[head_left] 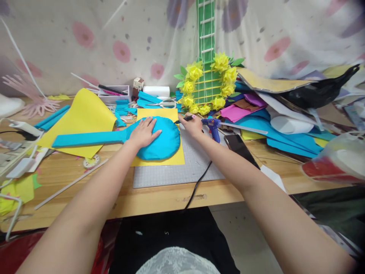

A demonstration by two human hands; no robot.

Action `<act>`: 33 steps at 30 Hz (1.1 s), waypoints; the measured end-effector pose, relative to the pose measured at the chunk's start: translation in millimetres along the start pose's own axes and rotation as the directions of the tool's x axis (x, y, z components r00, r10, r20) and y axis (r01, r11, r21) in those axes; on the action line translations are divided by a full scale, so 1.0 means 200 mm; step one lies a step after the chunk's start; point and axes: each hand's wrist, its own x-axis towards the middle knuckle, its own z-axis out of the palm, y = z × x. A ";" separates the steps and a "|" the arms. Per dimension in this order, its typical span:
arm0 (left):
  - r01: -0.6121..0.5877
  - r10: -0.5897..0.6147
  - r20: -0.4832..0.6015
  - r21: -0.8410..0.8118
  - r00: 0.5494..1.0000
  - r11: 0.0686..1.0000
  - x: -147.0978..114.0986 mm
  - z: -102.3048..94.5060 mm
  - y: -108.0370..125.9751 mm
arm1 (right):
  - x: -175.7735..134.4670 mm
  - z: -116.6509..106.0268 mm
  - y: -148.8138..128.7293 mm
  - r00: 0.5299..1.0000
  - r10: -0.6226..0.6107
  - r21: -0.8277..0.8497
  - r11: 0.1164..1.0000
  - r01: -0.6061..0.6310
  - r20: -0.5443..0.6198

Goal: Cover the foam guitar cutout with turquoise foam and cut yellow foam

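Note:
My left hand lies flat with spread fingers on a blue paper-covered shape, round at one end with a long flat neck stretching left. Under its round end is a yellow paper sheet. My right hand is closed around a black pen, its tip at the upper right edge of the blue shape. Just right of that hand, a blue glue gun with a clear glue stick lies on a grey cutting mat.
Behind stands a green guitar shape ringed with yellow paper flowers. A black phone, piled coloured paper and a plastic tub lie to the right. Scissors, a larger yellow sheet and a tape roll are also there.

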 end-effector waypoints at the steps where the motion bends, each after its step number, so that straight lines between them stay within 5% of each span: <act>1: 0.001 -0.001 0.000 0.003 1.000 1.000 0.00 0.00 0.00 | -0.01 -0.01 0.00 1.000 -0.003 -0.013 1.000 0.003 -0.002; 11: 0.005 -0.005 -0.010 -0.005 1.000 1.000 0.00 0.00 0.01 | -0.12 -0.12 0.04 0.999 -0.052 -0.072 0.996 0.051 -0.007; 33: 0.017 -0.017 -0.010 -0.013 1.000 1.000 -0.01 0.00 0.02 | -0.30 -0.25 0.07 0.922 -0.368 -0.183 0.904 0.386 0.124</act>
